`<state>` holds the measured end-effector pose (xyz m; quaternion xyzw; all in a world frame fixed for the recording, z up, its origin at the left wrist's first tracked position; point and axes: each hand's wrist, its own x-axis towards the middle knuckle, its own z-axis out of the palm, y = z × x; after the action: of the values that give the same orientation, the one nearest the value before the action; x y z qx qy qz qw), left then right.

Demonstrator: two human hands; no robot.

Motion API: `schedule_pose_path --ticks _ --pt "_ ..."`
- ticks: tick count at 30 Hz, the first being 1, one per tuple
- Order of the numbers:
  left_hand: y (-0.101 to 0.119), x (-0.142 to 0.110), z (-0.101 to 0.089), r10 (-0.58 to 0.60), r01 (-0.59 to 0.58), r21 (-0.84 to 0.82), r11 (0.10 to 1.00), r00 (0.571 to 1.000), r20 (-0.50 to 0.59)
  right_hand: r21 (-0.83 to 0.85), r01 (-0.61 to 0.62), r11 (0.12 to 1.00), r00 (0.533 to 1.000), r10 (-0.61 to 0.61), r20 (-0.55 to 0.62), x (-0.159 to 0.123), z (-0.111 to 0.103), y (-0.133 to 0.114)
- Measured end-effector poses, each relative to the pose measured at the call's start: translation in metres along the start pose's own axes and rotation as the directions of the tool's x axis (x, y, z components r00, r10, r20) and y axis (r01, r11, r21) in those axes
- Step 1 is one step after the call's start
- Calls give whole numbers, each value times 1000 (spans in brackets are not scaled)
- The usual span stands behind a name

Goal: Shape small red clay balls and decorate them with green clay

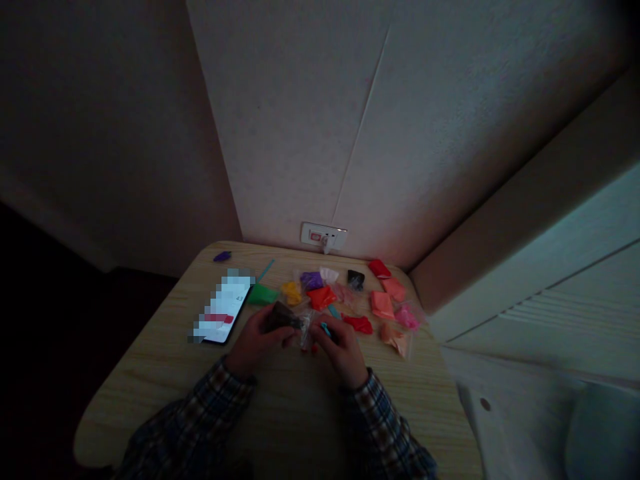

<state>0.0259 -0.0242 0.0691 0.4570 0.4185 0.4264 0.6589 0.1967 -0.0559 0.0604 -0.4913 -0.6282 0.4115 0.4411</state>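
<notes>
My left hand (253, 341) is closed around a dark brown packet (281, 318) that looks like modelling clay in a clear plastic bag. The bag's crumpled clear end (305, 331) stretches across to my right hand (346, 350). Between the thumb and finger of that hand shows a small light blue tool (325, 329), most of it hidden. Whether the right fingers also pinch the bag is hard to make out. Small red bits (314, 349) lie just below the bag. Close by are a green packet (263, 295), a yellow packet (291, 293) and a red packet (321, 297).
A lit phone (225, 310) lies left on the wooden table (165, 373). Several pink, red and peach packets (383, 305) spread along the right side, with a black packet (356, 279) behind. A blue strip (267, 269) lies near the phone. The wall socket (324, 236) holds a plug.
</notes>
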Motion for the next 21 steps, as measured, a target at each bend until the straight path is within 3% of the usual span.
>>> schedule_pose_path --ticks 21 --pt "-2 4 -3 -23 22 30 999 999 25 20 1 1000 1000 -1 -19 1 -1 0"
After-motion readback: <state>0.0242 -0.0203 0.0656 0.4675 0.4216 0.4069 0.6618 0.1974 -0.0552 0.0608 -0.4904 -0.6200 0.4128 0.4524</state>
